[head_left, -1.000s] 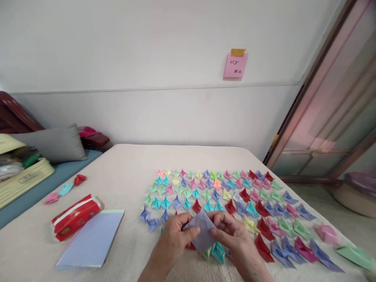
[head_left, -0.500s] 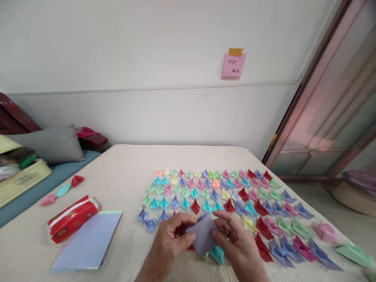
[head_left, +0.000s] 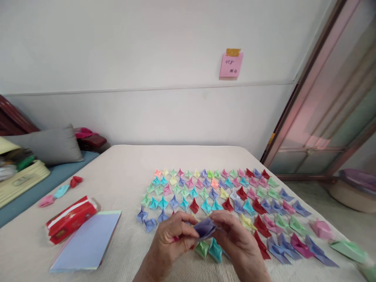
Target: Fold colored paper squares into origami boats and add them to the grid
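Observation:
A small folded piece of purple paper (head_left: 205, 228) is held between my two hands, tilted so that its layered edge shows. My left hand (head_left: 173, 237) is closed, pinching the paper's left side between thumb and fingers. On the other side, my right hand (head_left: 236, 241) is closed on its right corner, the thumb partly hidden. Just below the held paper lie a green folded paper piece (head_left: 201, 249) and a turquoise folded paper piece (head_left: 216, 250). Some folded pieces behind my hands are partly covered.
Rows of colourful folded paper boats (head_left: 205, 193) spread across the cloth-covered surface (head_left: 129, 172). Left of them lie a stack of purple paper sheets (head_left: 91, 239) and a red packet (head_left: 72, 219). A pink note (head_left: 231, 65) is taped to the wall. A grey pillow (head_left: 53, 145) sits far left.
The purple paper has tipped from showing its flat diamond face to showing its layered edge. Both hands have turned slightly around it, uncovering the green piece below. The camera view has shifted slightly.

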A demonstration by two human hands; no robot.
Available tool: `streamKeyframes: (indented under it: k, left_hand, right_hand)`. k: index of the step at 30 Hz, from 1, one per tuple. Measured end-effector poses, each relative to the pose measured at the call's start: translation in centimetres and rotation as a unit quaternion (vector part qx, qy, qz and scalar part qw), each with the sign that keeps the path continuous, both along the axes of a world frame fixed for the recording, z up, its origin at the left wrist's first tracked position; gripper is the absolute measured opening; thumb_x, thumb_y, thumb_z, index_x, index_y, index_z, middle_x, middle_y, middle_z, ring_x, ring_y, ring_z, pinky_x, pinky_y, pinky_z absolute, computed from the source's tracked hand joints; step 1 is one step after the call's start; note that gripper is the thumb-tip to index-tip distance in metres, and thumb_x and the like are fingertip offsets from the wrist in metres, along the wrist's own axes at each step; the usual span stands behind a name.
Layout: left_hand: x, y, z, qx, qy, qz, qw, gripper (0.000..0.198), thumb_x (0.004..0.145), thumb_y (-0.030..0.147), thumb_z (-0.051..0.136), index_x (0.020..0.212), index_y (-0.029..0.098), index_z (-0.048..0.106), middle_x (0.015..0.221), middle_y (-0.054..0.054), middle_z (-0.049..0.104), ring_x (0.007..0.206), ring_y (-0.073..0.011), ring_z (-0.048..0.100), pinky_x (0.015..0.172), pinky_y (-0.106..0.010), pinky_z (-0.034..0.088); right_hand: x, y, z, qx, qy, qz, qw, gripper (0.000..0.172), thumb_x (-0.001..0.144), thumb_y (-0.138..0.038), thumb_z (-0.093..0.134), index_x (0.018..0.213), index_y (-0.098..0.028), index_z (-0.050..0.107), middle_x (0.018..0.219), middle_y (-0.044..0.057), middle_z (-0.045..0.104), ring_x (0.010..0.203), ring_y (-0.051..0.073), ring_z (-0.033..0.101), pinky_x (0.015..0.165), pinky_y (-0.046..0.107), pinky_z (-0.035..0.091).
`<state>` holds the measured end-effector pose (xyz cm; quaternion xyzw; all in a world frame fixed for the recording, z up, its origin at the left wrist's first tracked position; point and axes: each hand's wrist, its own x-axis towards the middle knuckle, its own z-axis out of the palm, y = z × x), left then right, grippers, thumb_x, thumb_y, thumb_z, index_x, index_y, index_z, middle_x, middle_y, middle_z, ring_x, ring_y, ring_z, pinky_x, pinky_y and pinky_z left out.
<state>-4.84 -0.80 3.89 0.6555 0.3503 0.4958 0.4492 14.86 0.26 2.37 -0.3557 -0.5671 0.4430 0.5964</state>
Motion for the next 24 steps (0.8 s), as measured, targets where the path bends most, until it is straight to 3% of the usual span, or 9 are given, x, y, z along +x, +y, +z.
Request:
streamKeyframes:
  k: [5, 9, 11, 18, 24]
  left_hand:
    - [0.15, 0.19, -0.19, 0.008, -0.001, 0.005, 1.000, 0.013, 0.086, 0.018, 0.067, 0.079, 0.023, 0.077, 0.095, -0.004, 0.067, 0.071, -0.0119, 0.061, 0.061, -0.020, 0.048]
    - [0.24, 0.33, -0.57, -0.020, -0.037, -0.008, 0.999, 0.012, 0.087, 0.019, 0.066, 0.079, 0.022, 0.075, 0.095, -0.003, 0.064, 0.064, -0.0096, 0.062, 0.058, -0.020, 0.051]
    - [0.25, 0.34, -0.62, -0.020, -0.042, -0.007, 0.999, 0.012, 0.086, 0.018, 0.067, 0.079, 0.022, 0.075, 0.094, -0.003, 0.064, 0.065, -0.0100, 0.062, 0.058, -0.019, 0.051]
    - [0.16, 0.42, -0.68, -0.012, -0.044, -0.005, 0.999, 0.011, 0.085, 0.018, 0.067, 0.078, 0.020, 0.074, 0.093, -0.003, 0.065, 0.061, -0.0089, 0.062, 0.055, -0.018, 0.051]
    - [0.13, 0.49, -0.91, -0.033, -0.038, -0.001, 0.999, 0.012, 0.086, 0.020, 0.068, 0.076, 0.020, 0.074, 0.094, -0.003, 0.064, 0.060, -0.0081, 0.058, 0.057, -0.020, 0.053]
  right_hand:
    - [0.09, 0.00, -0.21, 0.013, -0.033, -0.033, 0.999, 0.011, 0.084, -0.036, 0.070, 0.081, -0.026, 0.067, 0.107, 0.007, 0.064, 0.107, 0.025, 0.060, 0.078, 0.028, 0.053]
    - [0.26, 0.01, -0.35, 0.061, -0.092, -0.025, 0.994, 0.014, 0.091, -0.032, 0.060, 0.077, -0.027, 0.062, 0.082, 0.005, 0.064, 0.121, 0.027, 0.053, 0.088, 0.033, 0.049]
    - [0.30, -0.01, -0.33, 0.073, -0.113, -0.019, 0.991, 0.014, 0.092, -0.029, 0.057, 0.079, -0.028, 0.063, 0.081, 0.005, 0.064, 0.123, 0.027, 0.052, 0.091, 0.034, 0.047]
    - [0.33, -0.19, -0.33, 0.070, -0.130, -0.025, 0.989, 0.012, 0.091, -0.020, 0.055, 0.085, -0.027, 0.064, 0.122, 0.008, 0.061, 0.121, 0.026, 0.054, 0.082, 0.030, 0.050]
    - [0.42, -0.17, 0.14, 0.064, -0.144, -0.014, 0.987, 0.017, 0.087, -0.013, 0.056, 0.084, -0.027, 0.065, 0.121, 0.008, 0.063, 0.124, 0.026, 0.053, 0.079, 0.027, 0.050]
